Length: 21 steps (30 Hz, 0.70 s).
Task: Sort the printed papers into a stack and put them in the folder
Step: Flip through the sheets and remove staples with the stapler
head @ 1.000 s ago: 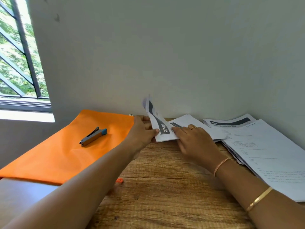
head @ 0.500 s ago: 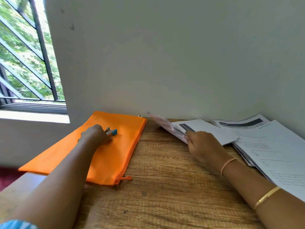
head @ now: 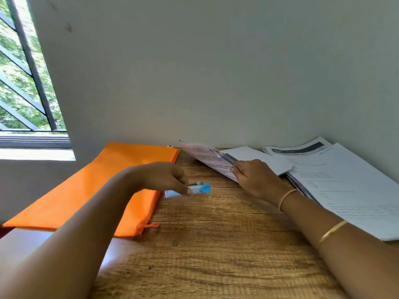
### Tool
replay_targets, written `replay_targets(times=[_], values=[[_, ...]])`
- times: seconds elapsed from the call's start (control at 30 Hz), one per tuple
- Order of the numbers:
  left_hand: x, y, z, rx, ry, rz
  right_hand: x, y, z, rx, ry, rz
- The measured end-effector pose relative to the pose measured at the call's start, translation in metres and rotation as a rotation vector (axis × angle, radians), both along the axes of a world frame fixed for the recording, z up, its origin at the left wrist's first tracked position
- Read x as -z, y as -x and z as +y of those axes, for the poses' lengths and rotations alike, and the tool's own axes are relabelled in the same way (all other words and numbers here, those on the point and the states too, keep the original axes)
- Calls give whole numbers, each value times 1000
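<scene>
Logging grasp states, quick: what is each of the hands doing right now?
Left hand: holding the stapler.
Right hand: pinching a bundle of printed papers.

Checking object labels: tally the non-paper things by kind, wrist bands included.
Orange fabric zip folder: 1
Blue-and-grey stapler, gripped by left hand: 1
Wrist bands, right arm (thin orange band, gold bangle): 2
Total: 4
Not counted: printed white papers in right hand.

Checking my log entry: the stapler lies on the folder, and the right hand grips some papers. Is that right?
Not quite. The head view shows the stapler off the folder, gripped by the left hand over the table. The right hand does grip some papers.
</scene>
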State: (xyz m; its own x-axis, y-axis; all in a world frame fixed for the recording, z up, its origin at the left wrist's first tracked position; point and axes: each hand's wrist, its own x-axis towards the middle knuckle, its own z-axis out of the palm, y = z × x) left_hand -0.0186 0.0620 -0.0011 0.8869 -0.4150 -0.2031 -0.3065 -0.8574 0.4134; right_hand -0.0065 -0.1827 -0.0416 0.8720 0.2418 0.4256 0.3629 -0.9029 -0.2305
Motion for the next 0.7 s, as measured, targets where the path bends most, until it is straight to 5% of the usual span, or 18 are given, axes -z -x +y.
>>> replay_targets(times=[0.3,0.4,0.53,0.7], values=[[18,11,-54,259,68,152,-1,0,-5,-59,69,-8],[18,11,-51,70,268,145,-1,-2,-4,-71,187,-21],[15,-2,-38,-430,887,406,-2,-1,0,-98,333,-36],[19,-9,-43,-572,1037,516,1,-2,3,-143,420,-107]])
